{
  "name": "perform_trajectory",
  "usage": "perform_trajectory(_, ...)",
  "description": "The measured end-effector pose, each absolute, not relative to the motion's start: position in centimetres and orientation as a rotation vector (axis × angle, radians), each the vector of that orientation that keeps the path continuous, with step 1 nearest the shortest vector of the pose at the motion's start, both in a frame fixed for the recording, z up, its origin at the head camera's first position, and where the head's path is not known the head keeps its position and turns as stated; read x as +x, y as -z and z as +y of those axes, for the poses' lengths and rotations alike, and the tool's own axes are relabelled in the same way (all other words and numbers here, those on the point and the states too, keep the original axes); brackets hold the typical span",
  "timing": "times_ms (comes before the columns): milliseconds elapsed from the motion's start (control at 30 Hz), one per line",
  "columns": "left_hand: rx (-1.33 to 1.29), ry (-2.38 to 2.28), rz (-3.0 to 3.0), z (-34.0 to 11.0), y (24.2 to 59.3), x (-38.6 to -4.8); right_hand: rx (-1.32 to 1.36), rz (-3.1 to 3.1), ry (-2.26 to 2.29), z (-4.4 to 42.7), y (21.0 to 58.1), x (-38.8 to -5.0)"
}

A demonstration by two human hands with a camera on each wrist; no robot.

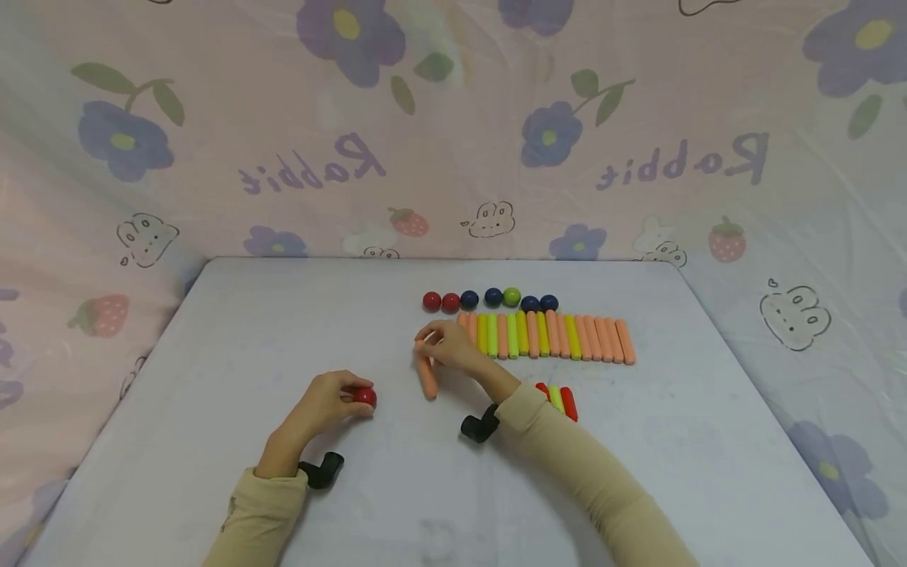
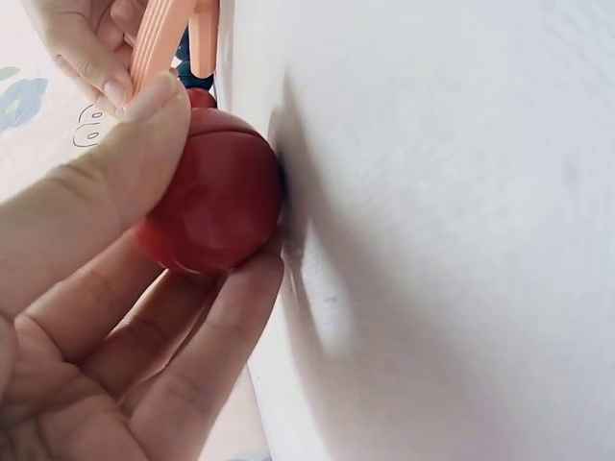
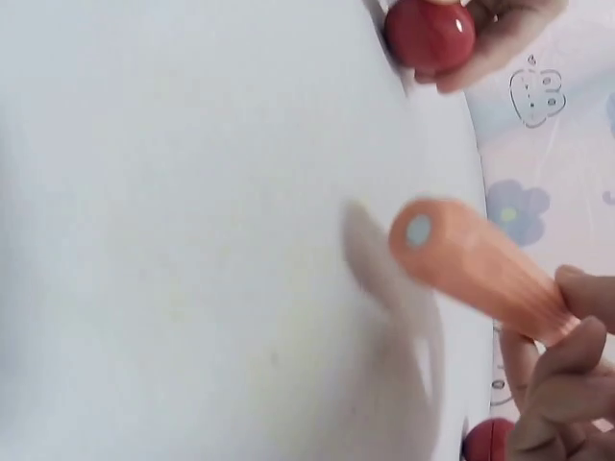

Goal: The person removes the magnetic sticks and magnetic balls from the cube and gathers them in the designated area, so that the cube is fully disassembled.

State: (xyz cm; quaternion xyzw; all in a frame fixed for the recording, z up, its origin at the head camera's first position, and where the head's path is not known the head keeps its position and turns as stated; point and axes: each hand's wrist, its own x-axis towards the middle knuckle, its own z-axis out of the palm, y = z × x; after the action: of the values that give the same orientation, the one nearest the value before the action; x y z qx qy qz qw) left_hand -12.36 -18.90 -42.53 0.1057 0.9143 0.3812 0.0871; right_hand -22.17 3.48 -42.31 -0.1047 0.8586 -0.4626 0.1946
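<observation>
My left hand (image 1: 327, 405) pinches a red ball (image 2: 223, 197) between thumb and fingertips, low over the white table. A seam runs round the ball. Farther right, my right hand (image 1: 448, 346) holds a peach ribbed stick (image 1: 427, 378) by its far end. In the right wrist view that stick (image 3: 471, 259) points away from the fingers, and its end bears a pale round disc. It is apart from the red ball. Just right of the right hand begins a row of peach, yellow and green sticks (image 1: 533, 335), lying side by side.
Behind the row stand several balls: red (image 1: 431, 302), dark blue (image 1: 494, 297) and green (image 1: 512, 297). Red sticks (image 1: 569, 404) and a yellow-green stick (image 1: 557, 399) lie partly behind the right sleeve. A patterned curtain (image 1: 439, 157) rises beyond the table's (image 1: 283, 315) back edge.
</observation>
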Motion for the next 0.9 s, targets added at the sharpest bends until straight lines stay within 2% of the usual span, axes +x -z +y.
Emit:
perform_trajectory(633, 0.279, -1.162, 2.7, -19.0, 42.7, -12.5, -0.084, 2.56, 1.346, 6.2, 41.9, -26.2)
perform_trajectory(900, 0.369, -1.212, 2.72, -19.4, 43.1, -12.6, -0.106, 2.668, 1.272, 6.6, 42.0, -27.3)
